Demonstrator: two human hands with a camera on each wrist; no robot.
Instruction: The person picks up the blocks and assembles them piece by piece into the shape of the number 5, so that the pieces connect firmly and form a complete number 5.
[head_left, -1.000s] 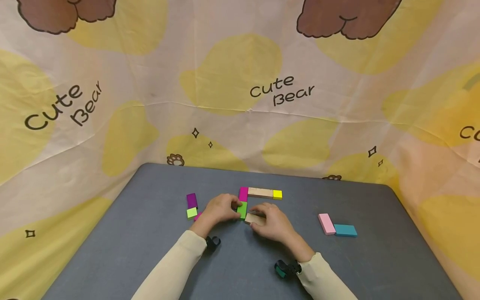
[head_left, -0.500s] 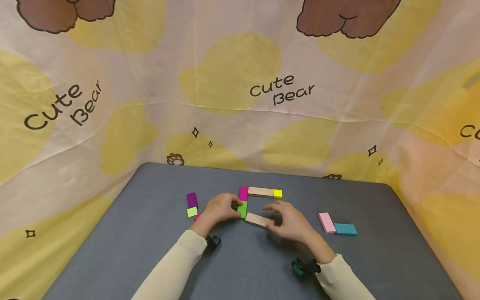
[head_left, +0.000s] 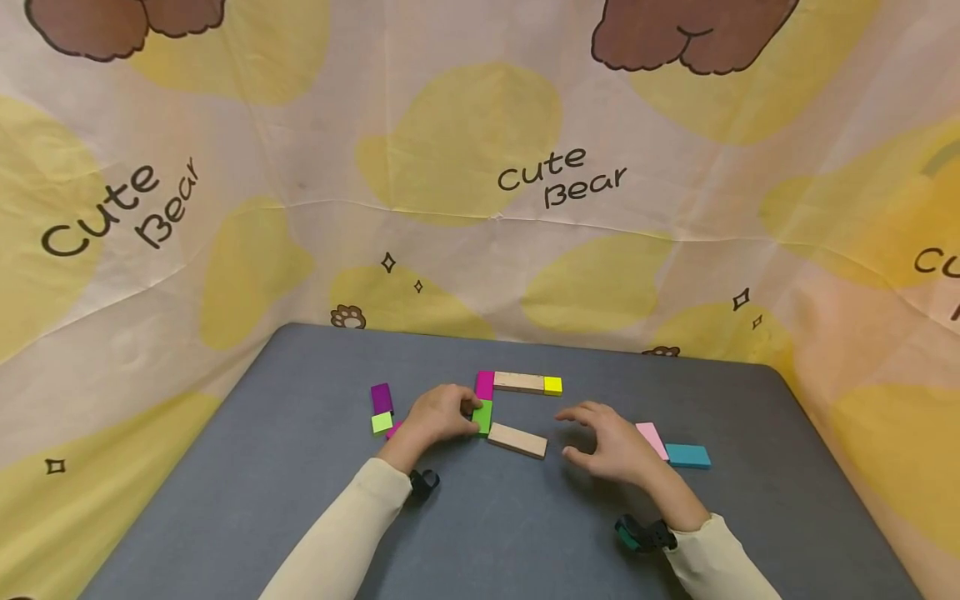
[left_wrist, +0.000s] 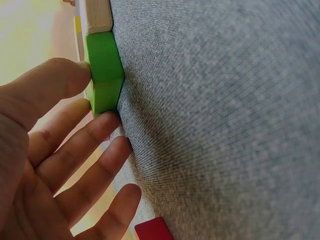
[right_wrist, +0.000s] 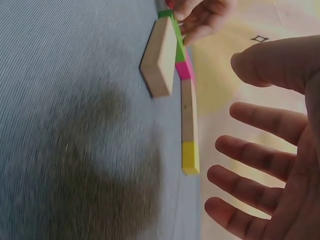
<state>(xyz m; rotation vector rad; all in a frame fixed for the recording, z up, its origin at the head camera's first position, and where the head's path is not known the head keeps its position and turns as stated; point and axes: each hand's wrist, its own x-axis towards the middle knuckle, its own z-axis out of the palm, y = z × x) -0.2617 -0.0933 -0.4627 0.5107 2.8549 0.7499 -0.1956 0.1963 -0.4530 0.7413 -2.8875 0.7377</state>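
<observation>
My left hand (head_left: 441, 414) holds a green block (head_left: 483, 419) at its left side, thumb and index finger touching it. The left wrist view shows the thumb against the green block (left_wrist: 105, 60) and the other fingers loosely spread. A plain wooden block (head_left: 517, 441) lies slanted from the green block's near end toward the right. My right hand (head_left: 611, 443) hovers to the right of that wooden block, fingers spread and holding nothing. A magenta block (head_left: 485, 385) adjoins the green one at the back, followed rightward by another wooden block (head_left: 519, 382) and a small yellow block (head_left: 552, 386).
At the left lie a purple block (head_left: 382, 398), a lime block (head_left: 382, 422) and a magenta block (head_left: 393, 431) partly behind the left hand. A pink block (head_left: 651, 439) and a blue block (head_left: 687, 456) touch at the right. A printed cloth (head_left: 465, 167) hangs behind the grey table (head_left: 480, 525).
My right hand has let go of the near wooden block and moved right, leaving that block fully in view. My left hand has stayed at the green block.
</observation>
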